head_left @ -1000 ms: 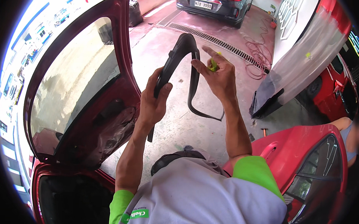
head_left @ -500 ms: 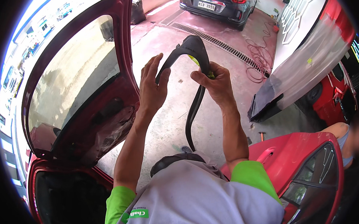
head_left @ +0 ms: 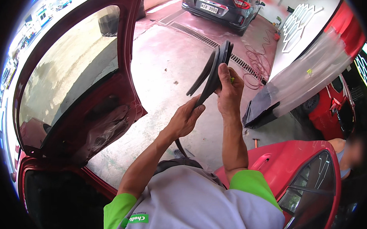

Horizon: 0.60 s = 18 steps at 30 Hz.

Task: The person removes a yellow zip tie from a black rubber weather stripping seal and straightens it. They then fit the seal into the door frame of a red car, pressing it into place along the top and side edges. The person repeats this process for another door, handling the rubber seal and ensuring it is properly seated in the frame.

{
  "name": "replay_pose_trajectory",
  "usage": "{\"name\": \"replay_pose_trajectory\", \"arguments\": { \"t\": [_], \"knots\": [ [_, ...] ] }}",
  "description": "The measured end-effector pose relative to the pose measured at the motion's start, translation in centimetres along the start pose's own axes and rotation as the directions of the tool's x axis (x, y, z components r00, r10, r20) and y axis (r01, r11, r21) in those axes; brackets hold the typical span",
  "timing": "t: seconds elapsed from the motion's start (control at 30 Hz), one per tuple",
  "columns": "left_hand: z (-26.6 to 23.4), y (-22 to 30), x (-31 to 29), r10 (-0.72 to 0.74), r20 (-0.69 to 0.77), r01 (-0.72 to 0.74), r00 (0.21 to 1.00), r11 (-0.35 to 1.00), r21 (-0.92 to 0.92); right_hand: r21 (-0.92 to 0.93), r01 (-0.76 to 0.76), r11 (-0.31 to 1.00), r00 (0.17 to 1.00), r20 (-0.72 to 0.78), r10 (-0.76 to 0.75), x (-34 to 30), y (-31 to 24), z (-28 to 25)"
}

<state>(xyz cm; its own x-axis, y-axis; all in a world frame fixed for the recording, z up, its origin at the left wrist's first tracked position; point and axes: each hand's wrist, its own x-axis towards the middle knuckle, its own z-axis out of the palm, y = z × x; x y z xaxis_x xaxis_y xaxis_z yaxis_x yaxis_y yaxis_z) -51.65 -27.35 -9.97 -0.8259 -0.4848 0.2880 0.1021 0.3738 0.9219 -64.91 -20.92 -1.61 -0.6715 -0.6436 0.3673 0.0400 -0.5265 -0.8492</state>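
A long black rubber weatherstrip [head_left: 211, 84] is bent into a narrow loop in front of me, its top tilted to the right. My right hand [head_left: 230, 91] is closed around the upper part, thumb pressed flat along it. A bit of yellow-green material [head_left: 232, 80] shows at the fingers of that hand; its kind cannot be made out. Lower down, my left hand [head_left: 186, 118] pinches the same strip with its thumb and fingers. One end of the loop hangs free left of the strip. The rest trails below my left hand toward my waist.
An open red tailgate [head_left: 126, 68] with a window stands at my left. A red car door [head_left: 266, 162] lies at the lower right, a small hammer [head_left: 255, 143] beyond it. Plastic-covered panel [head_left: 297, 88], red hose [head_left: 256, 62], floor grate [head_left: 194, 34] and a dark car [head_left: 219, 10] lie farther off. A person [head_left: 343, 154] is at the right edge.
My left hand has moved down and right, from open beside the strip to gripping it. The wide arch of the strip has become a narrow, tilted loop. My right hand has turned, still holding on.
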Motion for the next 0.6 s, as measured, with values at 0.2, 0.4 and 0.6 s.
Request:
{"name": "replay_pose_trajectory", "arguments": {
  "t": [0.2,0.4,0.6],
  "knots": [
    [-0.6,0.2,-0.3,-0.054,0.107,0.047,0.993,0.996,0.074,0.1,-0.044,0.994,0.999,0.004,0.044,1.4,-0.7,-3.9],
    [-1.4,-0.7,-0.9,0.031,0.12,-0.035,0.992,0.999,0.033,0.119,-0.006,0.993,0.996,0.091,-0.004,1.1,0.8,-4.6],
    [-3.6,0.1,-4.0,0.224,-0.089,-0.164,0.971,0.886,0.434,-0.18,-0.147,0.973,0.977,-0.181,0.114,0.7,4.1,-9.3]
  ]
}}
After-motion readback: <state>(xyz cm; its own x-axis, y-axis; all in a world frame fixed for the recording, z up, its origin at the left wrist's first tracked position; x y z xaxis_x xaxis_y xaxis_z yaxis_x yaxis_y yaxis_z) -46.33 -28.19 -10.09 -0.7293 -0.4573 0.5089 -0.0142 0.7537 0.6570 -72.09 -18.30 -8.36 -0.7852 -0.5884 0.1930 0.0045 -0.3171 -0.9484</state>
